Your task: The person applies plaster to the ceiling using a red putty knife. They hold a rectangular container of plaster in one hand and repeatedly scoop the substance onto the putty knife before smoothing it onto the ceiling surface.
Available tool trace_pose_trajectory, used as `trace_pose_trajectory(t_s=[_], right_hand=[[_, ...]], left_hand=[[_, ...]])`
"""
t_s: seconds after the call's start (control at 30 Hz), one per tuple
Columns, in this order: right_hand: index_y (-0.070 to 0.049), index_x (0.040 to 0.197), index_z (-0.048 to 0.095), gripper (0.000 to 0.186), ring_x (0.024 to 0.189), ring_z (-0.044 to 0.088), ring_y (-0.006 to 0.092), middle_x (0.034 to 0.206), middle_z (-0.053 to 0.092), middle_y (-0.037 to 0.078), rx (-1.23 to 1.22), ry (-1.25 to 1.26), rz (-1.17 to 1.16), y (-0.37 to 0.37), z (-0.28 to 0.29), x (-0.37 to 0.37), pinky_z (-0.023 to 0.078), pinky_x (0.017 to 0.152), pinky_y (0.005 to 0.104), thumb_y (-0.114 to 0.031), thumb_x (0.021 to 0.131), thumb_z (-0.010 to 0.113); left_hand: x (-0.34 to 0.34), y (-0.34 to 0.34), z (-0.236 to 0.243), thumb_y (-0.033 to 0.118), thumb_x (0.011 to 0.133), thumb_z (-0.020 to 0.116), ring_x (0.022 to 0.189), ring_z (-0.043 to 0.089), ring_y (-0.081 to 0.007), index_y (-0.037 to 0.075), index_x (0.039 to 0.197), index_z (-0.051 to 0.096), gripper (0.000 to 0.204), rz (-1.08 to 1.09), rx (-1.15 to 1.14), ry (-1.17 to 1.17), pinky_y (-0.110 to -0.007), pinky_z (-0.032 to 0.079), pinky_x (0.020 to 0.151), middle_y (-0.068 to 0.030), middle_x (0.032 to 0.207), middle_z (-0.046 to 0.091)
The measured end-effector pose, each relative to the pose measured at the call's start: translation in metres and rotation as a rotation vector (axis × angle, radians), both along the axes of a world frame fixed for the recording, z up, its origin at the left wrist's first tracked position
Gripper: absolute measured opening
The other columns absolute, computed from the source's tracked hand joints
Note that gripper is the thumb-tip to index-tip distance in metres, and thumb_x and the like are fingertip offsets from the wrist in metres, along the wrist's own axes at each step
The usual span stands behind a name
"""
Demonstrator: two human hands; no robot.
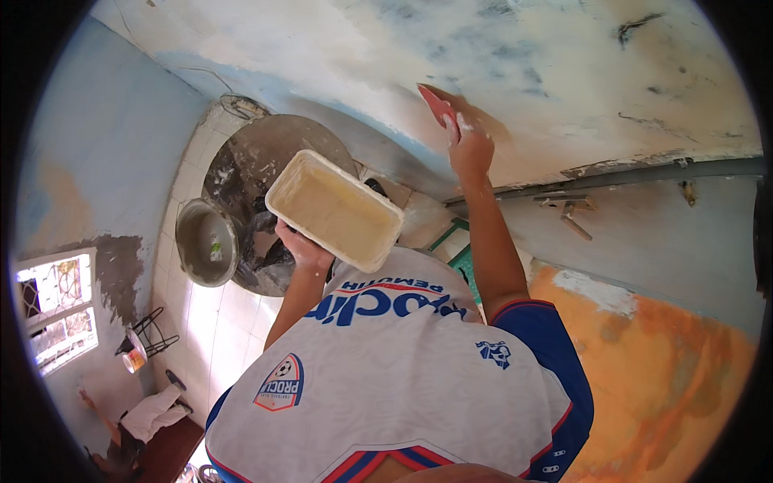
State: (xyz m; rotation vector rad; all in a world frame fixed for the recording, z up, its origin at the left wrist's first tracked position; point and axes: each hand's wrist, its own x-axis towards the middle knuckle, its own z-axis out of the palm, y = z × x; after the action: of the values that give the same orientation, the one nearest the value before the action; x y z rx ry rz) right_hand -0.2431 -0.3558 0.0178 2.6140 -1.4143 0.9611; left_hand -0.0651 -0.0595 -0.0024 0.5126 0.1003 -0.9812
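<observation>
My left hand [304, 248] supports a white rectangular tub [392, 241] from its near left side, with fingers partly hidden beneath it. Cream-coloured paste [326, 201] coats the inside and lies across the bottom. My right hand [470, 149] is stretched up and to the right, closed around a red putty knife [436, 105]. The knife's edge is at the patchy white and pale blue wall [515, 88]; whether it presses on the surface I cannot tell. White smears mark the fingers of this hand.
Below the tub lies a round grey board [250, 145] with dark plastic on it. A grey bucket [208, 241] stands at its left. Something green-framed [463, 262] is under my right arm. A pipe-like ledge [644, 171] runs along the wall; a barred window [56, 302] is far left.
</observation>
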Motion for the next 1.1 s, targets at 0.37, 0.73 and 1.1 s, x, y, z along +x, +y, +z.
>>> trace_pose_trajectory(t_s=[0.37,0.73,1.1], right_hand=[[-0.006,0.103,0.076,0.026,0.075,0.070,0.0364,0.087,0.072,0.015,-0.158,0.095,0.083,-0.002,0.036,-0.010,0.055,0.066,0.0449,-0.031,0.097,0.069],[-0.013,0.101,0.077,0.017,0.074,0.071,0.0304,0.088,0.073,0.011,-0.281,0.059,0.232,-0.003,0.000,0.010,0.055,0.063,0.0396,-0.028,0.096,0.070],[-0.013,0.102,0.076,0.014,0.073,0.073,0.0249,0.087,0.075,0.006,-0.245,-0.040,0.347,0.021,0.029,0.009,0.058,0.062,0.0362,-0.016,0.088,0.074]], left_hand=[[0.001,-0.007,0.003,0.057,0.100,0.032,0.134,0.054,-0.0316,0.015,0.148,0.050,0.067,0.009,-0.038,-0.018,-0.047,0.045,0.111,-0.0073,0.147,0.056],[0.010,-0.005,0.003,0.056,0.100,0.032,0.133,0.055,-0.0314,0.014,0.148,0.050,0.066,-0.027,-0.049,-0.035,-0.047,0.045,0.111,-0.0075,0.146,0.056],[0.008,-0.006,0.002,0.056,0.100,0.032,0.134,0.054,-0.0312,0.014,0.148,0.051,0.066,0.008,-0.037,-0.013,-0.046,0.044,0.112,-0.0077,0.146,0.056]])
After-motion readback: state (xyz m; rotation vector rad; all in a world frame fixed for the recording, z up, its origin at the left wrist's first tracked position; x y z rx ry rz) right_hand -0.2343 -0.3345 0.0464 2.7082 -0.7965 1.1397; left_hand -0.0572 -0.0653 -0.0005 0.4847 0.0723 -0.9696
